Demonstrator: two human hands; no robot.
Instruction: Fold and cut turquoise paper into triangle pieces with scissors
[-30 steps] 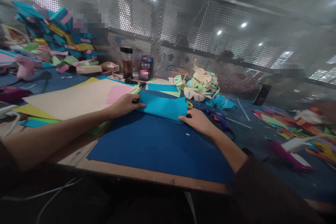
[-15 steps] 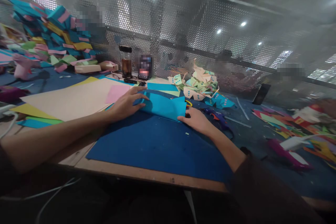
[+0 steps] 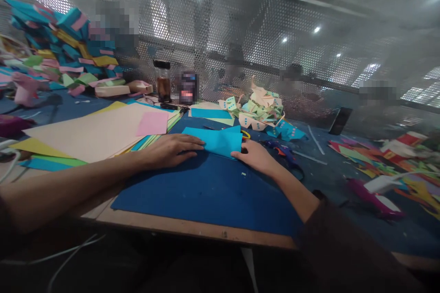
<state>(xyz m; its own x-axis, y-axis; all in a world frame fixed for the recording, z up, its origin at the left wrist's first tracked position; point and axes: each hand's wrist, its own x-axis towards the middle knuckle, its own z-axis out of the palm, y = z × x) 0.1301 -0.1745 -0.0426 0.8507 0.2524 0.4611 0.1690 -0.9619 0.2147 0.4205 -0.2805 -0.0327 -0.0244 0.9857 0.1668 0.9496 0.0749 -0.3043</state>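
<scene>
A folded sheet of bright blue paper [image 3: 222, 143] lies on the dark blue mat [image 3: 202, 197] in front of me. My left hand [image 3: 173, 150] rests flat over the paper's left end, fingers stretched out toward its middle. At the right end my right hand [image 3: 252, 153] pinches the edge, thumb in front and the other fingers partly hidden behind. Just beyond that hand shows a yellow loop [image 3: 245, 134], likely a scissors handle, mostly covered by the paper.
Large paper sheets [image 3: 92, 130] with a pink square [image 3: 152, 123] lie left. Behind are a bottle [image 3: 162, 83], a phone [image 3: 188, 88] and a cut-paper pile [image 3: 263, 107]. A blue glue gun [image 3: 283, 153] lies right, near coloured scraps [image 3: 364, 155].
My left hand has come down from above the paper's left end and flattened onto it, fingers reaching further right. The paper now lies flatter. My right hand keeps its hold.
</scene>
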